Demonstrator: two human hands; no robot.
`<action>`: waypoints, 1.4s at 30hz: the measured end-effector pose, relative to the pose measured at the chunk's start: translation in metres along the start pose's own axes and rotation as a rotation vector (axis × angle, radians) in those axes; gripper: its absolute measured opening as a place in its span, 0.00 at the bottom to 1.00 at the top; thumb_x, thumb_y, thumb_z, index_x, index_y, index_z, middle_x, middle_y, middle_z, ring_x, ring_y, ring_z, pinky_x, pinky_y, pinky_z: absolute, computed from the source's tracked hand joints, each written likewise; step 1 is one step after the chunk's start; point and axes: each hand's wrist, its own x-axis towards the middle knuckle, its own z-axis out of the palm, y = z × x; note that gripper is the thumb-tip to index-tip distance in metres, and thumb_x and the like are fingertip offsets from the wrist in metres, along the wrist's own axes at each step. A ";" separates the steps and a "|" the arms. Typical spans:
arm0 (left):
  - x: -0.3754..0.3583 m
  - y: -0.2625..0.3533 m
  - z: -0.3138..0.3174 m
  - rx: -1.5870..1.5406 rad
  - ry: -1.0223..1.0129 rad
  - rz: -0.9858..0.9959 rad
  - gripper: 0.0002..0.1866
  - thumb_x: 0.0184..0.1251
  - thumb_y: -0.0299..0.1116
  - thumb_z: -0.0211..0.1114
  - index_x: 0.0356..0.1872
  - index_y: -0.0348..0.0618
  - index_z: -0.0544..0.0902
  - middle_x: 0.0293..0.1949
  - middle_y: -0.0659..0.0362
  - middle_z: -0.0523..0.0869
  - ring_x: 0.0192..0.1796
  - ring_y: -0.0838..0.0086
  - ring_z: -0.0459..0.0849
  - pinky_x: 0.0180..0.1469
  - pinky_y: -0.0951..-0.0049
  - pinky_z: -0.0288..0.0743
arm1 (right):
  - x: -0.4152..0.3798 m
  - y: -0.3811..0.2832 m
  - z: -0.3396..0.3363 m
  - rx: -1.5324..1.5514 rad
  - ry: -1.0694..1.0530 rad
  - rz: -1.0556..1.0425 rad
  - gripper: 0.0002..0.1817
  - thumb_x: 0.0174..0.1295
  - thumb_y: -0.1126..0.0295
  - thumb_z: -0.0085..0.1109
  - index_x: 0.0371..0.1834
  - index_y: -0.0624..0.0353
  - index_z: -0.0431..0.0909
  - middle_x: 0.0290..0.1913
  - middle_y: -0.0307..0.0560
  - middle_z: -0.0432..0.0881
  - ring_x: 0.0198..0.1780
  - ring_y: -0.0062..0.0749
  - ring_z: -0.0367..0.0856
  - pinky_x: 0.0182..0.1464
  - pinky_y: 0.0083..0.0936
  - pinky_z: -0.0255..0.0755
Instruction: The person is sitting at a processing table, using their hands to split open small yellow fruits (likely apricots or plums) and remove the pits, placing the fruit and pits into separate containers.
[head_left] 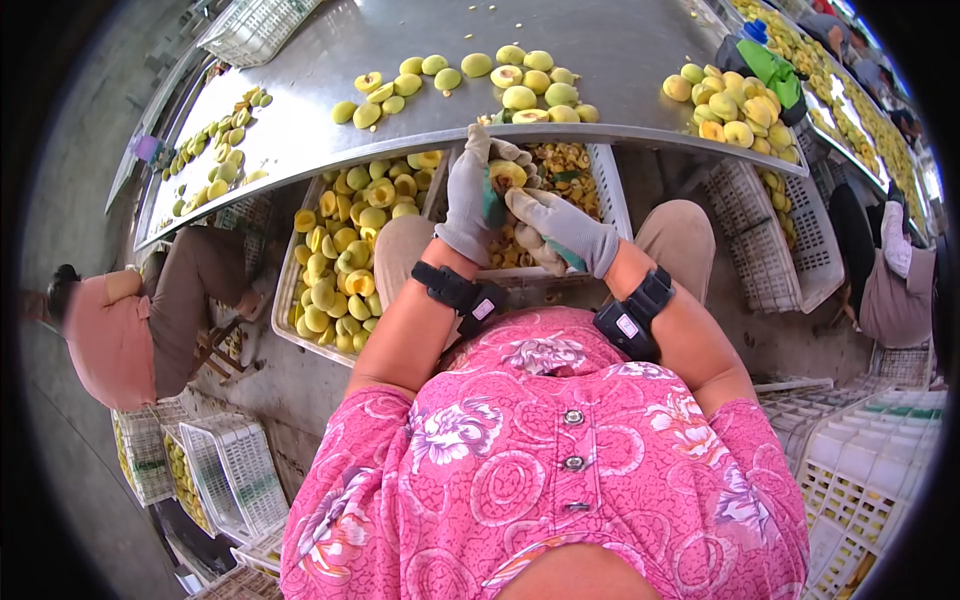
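My left hand (470,195), in a pale glove, is closed around a cut yellow-green fruit (507,175) with its brownish inside showing. My right hand (565,222), gloved too, has its fingers pressed together against the fruit's right side; whether it holds a small tool is hidden. Both hands are just below the metal table's edge (640,131). Beneath them is a white crate (607,185) of pits and scraps. To its left stands a crate (283,290) full of yellow-green fruit. More fruit (519,98) lies on the table beyond my hands.
A fruit pile (735,105) is at the table's right, beside a green bag (775,72). Seated people are at the far left (110,330) and far right (895,270). Crates stand at right (765,240), lower right (870,470) and lower left (235,475).
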 end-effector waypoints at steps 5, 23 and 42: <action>-0.002 0.009 -0.004 0.378 -0.144 0.043 0.29 0.73 0.57 0.52 0.29 0.37 0.79 0.28 0.51 0.83 0.30 0.65 0.83 0.36 0.65 0.81 | 0.000 0.005 -0.001 0.147 -0.129 0.120 0.21 0.70 0.43 0.47 0.39 0.50 0.69 0.16 0.27 0.62 0.09 0.14 0.58 0.09 0.17 0.49; -0.006 0.008 -0.032 -0.181 -0.423 -0.269 0.27 0.72 0.59 0.51 0.25 0.46 0.76 0.30 0.54 0.81 0.33 0.61 0.82 0.39 0.59 0.79 | 0.020 0.036 0.000 0.799 -0.687 0.228 0.21 0.74 0.47 0.41 0.45 0.56 0.67 0.18 0.26 0.58 0.09 0.08 0.51 0.07 0.13 0.45; -0.004 0.126 -0.135 1.738 0.385 0.703 0.16 0.66 0.39 0.63 0.48 0.39 0.81 0.47 0.49 0.84 0.51 0.59 0.82 0.54 0.65 0.74 | 0.032 0.083 -0.059 -0.345 0.242 0.250 0.21 0.69 0.53 0.49 0.53 0.59 0.70 0.27 0.42 0.73 0.18 0.26 0.70 0.16 0.29 0.68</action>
